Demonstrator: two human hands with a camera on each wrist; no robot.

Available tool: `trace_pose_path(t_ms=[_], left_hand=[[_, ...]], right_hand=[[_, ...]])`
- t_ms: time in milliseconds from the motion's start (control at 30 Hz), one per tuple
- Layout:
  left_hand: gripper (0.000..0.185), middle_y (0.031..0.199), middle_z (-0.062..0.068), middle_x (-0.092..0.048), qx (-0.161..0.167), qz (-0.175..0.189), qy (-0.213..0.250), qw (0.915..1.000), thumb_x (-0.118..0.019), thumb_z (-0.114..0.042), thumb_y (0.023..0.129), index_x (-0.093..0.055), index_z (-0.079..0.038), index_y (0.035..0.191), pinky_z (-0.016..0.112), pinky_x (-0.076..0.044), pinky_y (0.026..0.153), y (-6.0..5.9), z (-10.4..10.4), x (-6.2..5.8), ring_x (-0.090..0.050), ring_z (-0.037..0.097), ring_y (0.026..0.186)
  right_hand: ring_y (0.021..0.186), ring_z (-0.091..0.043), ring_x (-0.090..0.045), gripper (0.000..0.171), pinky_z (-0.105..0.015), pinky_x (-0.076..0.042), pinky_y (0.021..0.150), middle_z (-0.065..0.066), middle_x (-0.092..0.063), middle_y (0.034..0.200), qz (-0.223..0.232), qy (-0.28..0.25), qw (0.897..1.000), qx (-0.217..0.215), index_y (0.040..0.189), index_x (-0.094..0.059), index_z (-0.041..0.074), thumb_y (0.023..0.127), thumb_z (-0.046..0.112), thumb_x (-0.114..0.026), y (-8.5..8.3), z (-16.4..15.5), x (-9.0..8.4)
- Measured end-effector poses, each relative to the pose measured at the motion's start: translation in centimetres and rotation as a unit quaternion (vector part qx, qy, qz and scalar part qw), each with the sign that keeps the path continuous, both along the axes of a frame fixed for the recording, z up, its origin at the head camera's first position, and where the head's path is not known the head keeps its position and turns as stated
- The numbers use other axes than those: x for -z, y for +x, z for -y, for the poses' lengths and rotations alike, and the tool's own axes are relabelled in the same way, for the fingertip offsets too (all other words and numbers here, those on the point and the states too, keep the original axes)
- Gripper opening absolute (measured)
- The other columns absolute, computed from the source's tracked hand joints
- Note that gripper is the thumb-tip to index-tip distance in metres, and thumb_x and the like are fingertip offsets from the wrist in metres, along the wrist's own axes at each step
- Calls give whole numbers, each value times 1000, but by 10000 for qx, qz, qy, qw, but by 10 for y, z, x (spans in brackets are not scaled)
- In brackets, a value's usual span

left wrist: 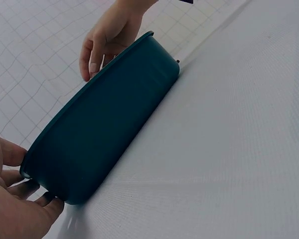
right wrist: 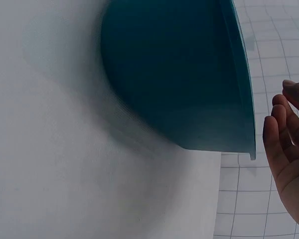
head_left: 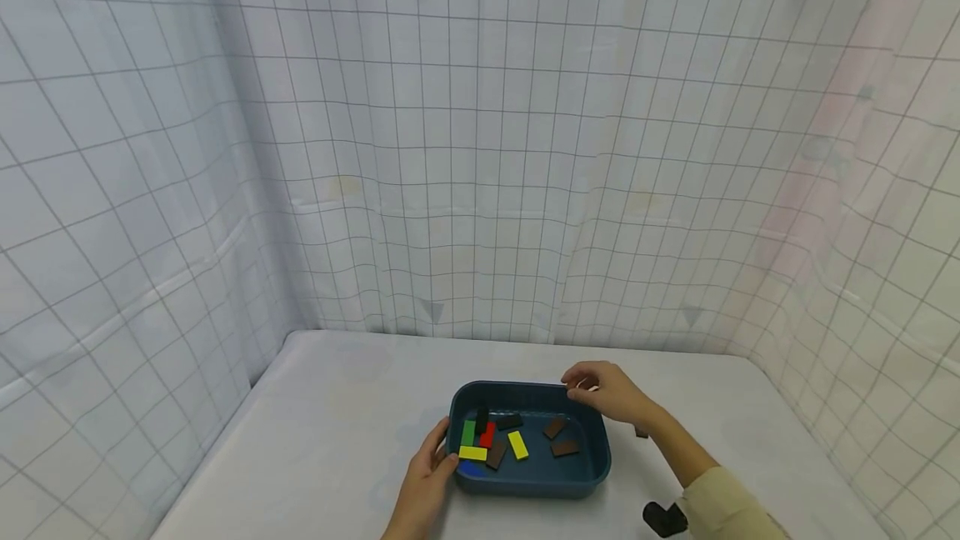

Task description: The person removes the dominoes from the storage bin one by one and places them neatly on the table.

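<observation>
A dark teal plastic bin (head_left: 536,487) sits on the white table with several small flat blocks inside. Among them are a green block (head_left: 468,433), a red block (head_left: 487,435), a yellow block (head_left: 517,445) and a brown block (head_left: 565,447). At the bin's left end, my left hand (head_left: 426,477) grips the rim and wall, its fingers on the outside. My right hand (head_left: 606,390) hovers over the far right corner with loosely bent fingers. In the right wrist view, nothing shows between the thumb and fingers of that hand (right wrist: 291,149).
A small brown piece (head_left: 641,432) lies on the table right of the bin, partly behind the right forearm. Beside the right sleeve is a black object (head_left: 664,518) whose kind I cannot tell. White gridded curtains (head_left: 480,148) enclose the table (head_left: 315,432) at the back and sides.
</observation>
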State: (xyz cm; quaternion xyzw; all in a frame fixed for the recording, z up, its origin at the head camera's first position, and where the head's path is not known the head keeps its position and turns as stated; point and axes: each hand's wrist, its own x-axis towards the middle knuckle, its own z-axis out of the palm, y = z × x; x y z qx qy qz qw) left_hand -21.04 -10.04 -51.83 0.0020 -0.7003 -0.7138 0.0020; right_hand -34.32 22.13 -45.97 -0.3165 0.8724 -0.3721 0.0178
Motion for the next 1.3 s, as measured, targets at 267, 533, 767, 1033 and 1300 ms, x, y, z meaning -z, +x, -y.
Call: trace_pose_path(t_ms=[267, 533, 767, 1033, 1300], left_hand=[[59, 164, 32, -20, -32, 81, 82, 9999, -45, 5, 103, -25, 8, 159, 60, -29, 115, -1, -1, 1, -30, 50, 146], [59, 163, 34, -20, 41, -91, 33, 9999, -46, 5, 103, -25, 10, 158, 59, -31, 115, -1, 0, 1, -32, 51, 145], [58, 163, 34, -21, 30, -110, -84, 9999, -46, 4, 103, -26, 10, 158, 57, -33, 114, -1, 1, 2, -33, 51, 145], [59, 163, 34, -20, 29, -110, -47, 9999, -47, 5, 103, -25, 11, 158, 58, -32, 114, -2, 1, 0, -32, 51, 145], [59, 163, 34, -19, 97, -59, -54, 9999, -46, 5, 104, -23, 12, 158, 58, -34, 114, -3, 2, 2, -32, 51, 145]], right_hand=[[94, -18, -67, 23, -32, -56, 80, -8, -72, 107, 367, 16, 9991, -234, 118, -71, 2, 98, 13, -72, -4, 17, 5], [95, -16, -69, 22, -32, -57, 82, -10, -73, 107, 558, 78, 9971, -516, 118, -71, 0, 97, 6, -70, -4, 31, 13], [94, -13, -68, 21, -31, -57, 82, -4, -73, 106, 534, 528, 9946, -718, 117, -71, 3, 96, 2, -70, -7, 40, 16], [95, -13, -68, 25, -29, -57, 84, -4, -72, 108, 507, 1106, 9873, -1026, 116, -72, 3, 92, -2, -73, -8, 43, 15], [97, -12, -68, 26, -29, -57, 86, 0, -73, 107, 383, 1592, 9792, -1201, 112, -74, 6, 89, -6, -75, -6, 46, 16]])
